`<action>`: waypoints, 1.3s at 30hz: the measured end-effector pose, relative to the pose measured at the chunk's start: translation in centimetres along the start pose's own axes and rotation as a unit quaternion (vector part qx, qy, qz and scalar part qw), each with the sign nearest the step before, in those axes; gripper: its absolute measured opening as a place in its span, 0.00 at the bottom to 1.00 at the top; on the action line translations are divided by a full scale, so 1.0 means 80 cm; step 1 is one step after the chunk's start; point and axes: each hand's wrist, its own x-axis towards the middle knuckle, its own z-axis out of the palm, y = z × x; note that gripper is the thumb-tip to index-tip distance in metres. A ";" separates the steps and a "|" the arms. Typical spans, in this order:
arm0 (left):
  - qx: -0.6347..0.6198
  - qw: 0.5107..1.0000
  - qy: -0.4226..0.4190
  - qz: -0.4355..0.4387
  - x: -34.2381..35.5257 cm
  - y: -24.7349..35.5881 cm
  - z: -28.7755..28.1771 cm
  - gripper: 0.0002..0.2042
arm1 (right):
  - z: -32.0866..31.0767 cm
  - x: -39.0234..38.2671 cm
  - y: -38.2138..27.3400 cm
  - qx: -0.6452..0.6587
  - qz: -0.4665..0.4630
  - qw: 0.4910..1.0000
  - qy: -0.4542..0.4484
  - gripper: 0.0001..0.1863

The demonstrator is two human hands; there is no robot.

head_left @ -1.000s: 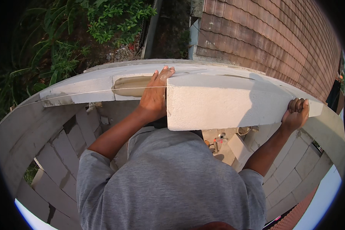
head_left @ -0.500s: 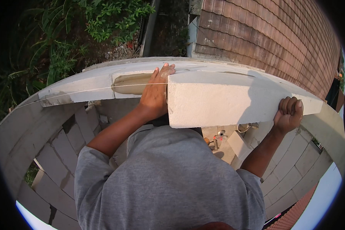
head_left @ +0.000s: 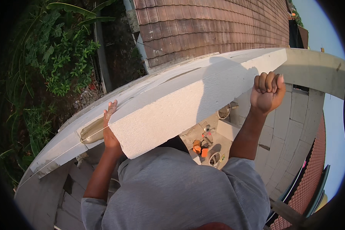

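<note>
A long white lightweight concrete block (head_left: 161,115) sits on top of the wall in front of me, its near left corner jutting toward my chest. My left hand (head_left: 111,132) presses flat against the block's left end, fingers stretched out and held upward. Near the block's right part, my right hand (head_left: 267,92) is raised in a fist with nothing in it; whether it touches the block I cannot tell. Grey wet mortar (head_left: 92,131) fills a hollow in the wall top just left of my left hand. A thin taut string (head_left: 61,156) runs along the wall's near edge.
Beyond the wall rise a brown tiled roof (head_left: 211,27) and green plants (head_left: 65,65). Far below lie a bucket (head_left: 215,158) and orange objects (head_left: 200,148) on the floor. At right stands another block wall (head_left: 283,130), with a concrete beam (head_left: 314,67) above it.
My view has swung right, so the block now slants up to the right. My right fist has lifted relative to my body. My left hand stays at the block's left end.
</note>
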 end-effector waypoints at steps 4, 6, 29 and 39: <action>-0.083 0.994 0.015 -0.064 0.001 -0.015 0.011 0.31 | -0.035 0.028 -0.032 0.036 -0.081 0.996 0.014 0.23; 0.071 0.997 0.009 0.016 0.000 -0.014 0.007 0.31 | -0.062 0.040 -0.016 -0.011 -0.066 0.997 0.035 0.24; 0.179 0.982 -0.028 0.059 -0.014 -0.031 0.001 0.42 | -0.079 0.065 0.018 -0.064 0.063 0.995 0.046 0.24; 0.136 0.989 -0.026 0.061 0.003 -0.007 -0.005 0.36 | -0.062 0.043 0.059 -0.156 0.083 0.983 0.041 0.20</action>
